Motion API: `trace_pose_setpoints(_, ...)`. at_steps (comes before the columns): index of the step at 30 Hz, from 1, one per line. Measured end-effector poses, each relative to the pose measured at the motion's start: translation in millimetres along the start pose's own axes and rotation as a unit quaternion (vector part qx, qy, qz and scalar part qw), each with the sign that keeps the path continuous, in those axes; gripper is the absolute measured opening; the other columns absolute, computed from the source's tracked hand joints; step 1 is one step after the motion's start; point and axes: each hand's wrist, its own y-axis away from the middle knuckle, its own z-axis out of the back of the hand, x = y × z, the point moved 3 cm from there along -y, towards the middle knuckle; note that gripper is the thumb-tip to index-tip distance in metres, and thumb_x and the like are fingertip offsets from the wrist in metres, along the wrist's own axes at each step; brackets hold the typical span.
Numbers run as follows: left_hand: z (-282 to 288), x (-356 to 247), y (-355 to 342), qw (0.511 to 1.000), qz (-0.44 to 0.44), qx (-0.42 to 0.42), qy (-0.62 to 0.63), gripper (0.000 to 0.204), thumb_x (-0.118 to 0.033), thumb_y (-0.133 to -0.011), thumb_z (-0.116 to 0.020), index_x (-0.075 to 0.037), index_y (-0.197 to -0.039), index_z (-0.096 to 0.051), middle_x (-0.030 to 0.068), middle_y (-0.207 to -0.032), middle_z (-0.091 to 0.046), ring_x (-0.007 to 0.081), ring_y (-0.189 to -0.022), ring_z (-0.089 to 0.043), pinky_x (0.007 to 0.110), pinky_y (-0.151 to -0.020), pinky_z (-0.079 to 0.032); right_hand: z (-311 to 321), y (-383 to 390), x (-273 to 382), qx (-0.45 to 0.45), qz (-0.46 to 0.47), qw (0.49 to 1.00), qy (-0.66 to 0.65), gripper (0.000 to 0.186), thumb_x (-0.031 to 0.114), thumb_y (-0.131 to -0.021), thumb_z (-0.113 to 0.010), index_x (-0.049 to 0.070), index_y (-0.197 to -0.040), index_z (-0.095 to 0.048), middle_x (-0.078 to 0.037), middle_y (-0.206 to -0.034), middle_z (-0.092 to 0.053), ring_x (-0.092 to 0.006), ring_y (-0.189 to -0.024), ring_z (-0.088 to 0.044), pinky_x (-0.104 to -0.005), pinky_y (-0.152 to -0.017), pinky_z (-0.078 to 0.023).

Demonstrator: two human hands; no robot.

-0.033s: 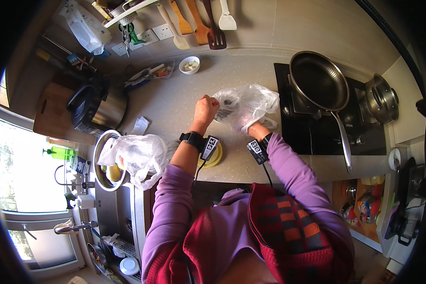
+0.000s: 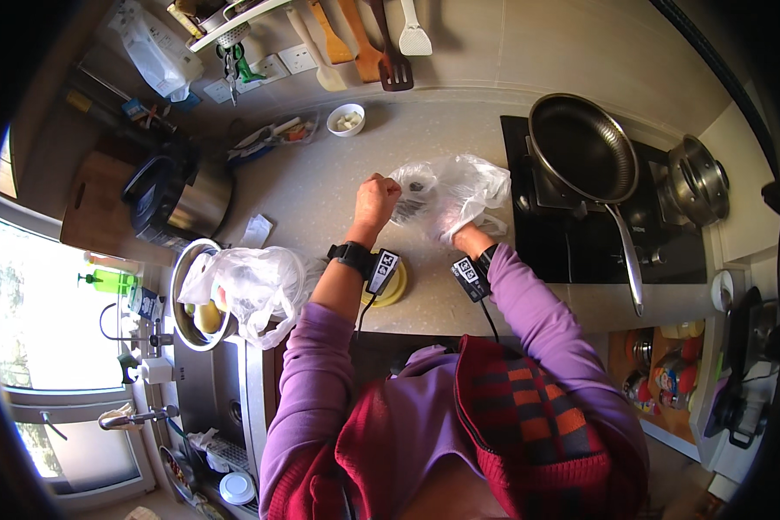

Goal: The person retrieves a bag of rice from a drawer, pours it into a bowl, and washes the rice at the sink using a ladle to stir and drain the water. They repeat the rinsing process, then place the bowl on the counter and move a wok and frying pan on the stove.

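Observation:
A thin clear plastic bag [image 2: 481,182] with something dark at its left end lies over the countertop, left of the stove. My left hand [image 2: 376,204] is closed at the bag's left edge, fingers curled around the plastic. My right hand [image 2: 470,240] reaches into the bag from its near side, so its fingers are covered by the crumpled film. What the right fingers do under the plastic cannot be made out. A yellow round lid or dish [image 2: 393,284] rests on the counter, partly covered by my left forearm.
A frying pan [image 2: 572,152] sits on the black stove, its handle pointing toward me, beside a steel pot [image 2: 695,186]. A white bowl [image 2: 347,120] holds pale pieces. At left are a steel basin [image 2: 182,303] with fruit, another plastic bag [image 2: 264,290] and an electric cooker [image 2: 195,208].

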Motion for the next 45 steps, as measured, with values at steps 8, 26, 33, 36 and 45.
trace_pose_setpoints(8, 12, -10, 5, 0.994, -0.001, -0.063, 0.087, 0.005, -0.006, -0.072, -0.066, -0.006, -0.076, -0.069, 0.0112, -0.078, -0.061, 0.025, -0.066, -0.06, 0.031, -0.062, -0.049, -2, 8, 5, 0.009, 0.011, 1.0, -0.007, 0.031, 0.022, -0.088, -0.051, 0.003, -0.113, -0.053, -0.009, -0.109, -0.056, -0.0192, -0.095, -0.055, -0.0339, -0.078, -0.047)
trace_pose_setpoints(26, 18, -10, -1, 0.992, 0.0, -0.018, 0.125, 0.006, -0.004, -0.074, -0.065, -0.004, -0.08, -0.066, 0.0092, -0.084, -0.062, 0.0181, -0.065, -0.061, 0.028, -0.062, -0.049, 0, 17, 9, 0.011, 0.012, 1.0, -0.006, 0.03, 0.021, -0.089, -0.051, 0.004, -0.114, -0.052, -0.008, -0.109, -0.056, -0.0187, -0.094, -0.055, -0.0333, -0.078, -0.047)
trace_pose_setpoints(33, 23, -9, -1, 0.988, 0.002, -0.061, 0.143, 0.006, -0.005, -0.077, -0.062, -0.003, -0.082, -0.064, 0.0086, -0.08, -0.063, 0.0172, -0.066, -0.06, 0.029, -0.063, -0.049, -3, 19, 12, 0.012, 0.016, 1.0, -0.007, 0.03, 0.021, -0.089, -0.051, 0.004, -0.114, -0.052, -0.007, -0.109, -0.056, -0.0185, -0.094, -0.055, -0.0331, -0.078, -0.047)
trace_pose_setpoints(36, 19, -7, 0, 0.986, 0.024, -0.014, 0.162, 0.008, -0.003, -0.076, -0.061, -0.002, -0.084, -0.064, 0.011, -0.081, -0.064, 0.0203, -0.066, -0.062, 0.028, -0.063, -0.049, -4, 20, 12, 0.007, 0.016, 1.0, -0.004, 0.03, 0.021, -0.089, -0.051, 0.004, -0.114, -0.052, -0.007, -0.109, -0.056, -0.0185, -0.094, -0.055, -0.033, -0.077, -0.047)
trace_pose_setpoints(45, 27, -4, -6, 0.991, 0.041, -0.065, 0.113, 0.024, -0.021, -0.074, -0.065, -0.001, -0.087, -0.064, 0.01, -0.078, -0.063, 0.0184, -0.068, -0.059, 0.028, -0.066, -0.047, -5, 20, 13, 0.003, 0.014, 1.0, -0.005, 0.03, 0.02, -0.089, -0.051, 0.004, -0.114, -0.052, -0.007, -0.109, -0.056, -0.0182, -0.093, -0.055, -0.0327, -0.077, -0.048)
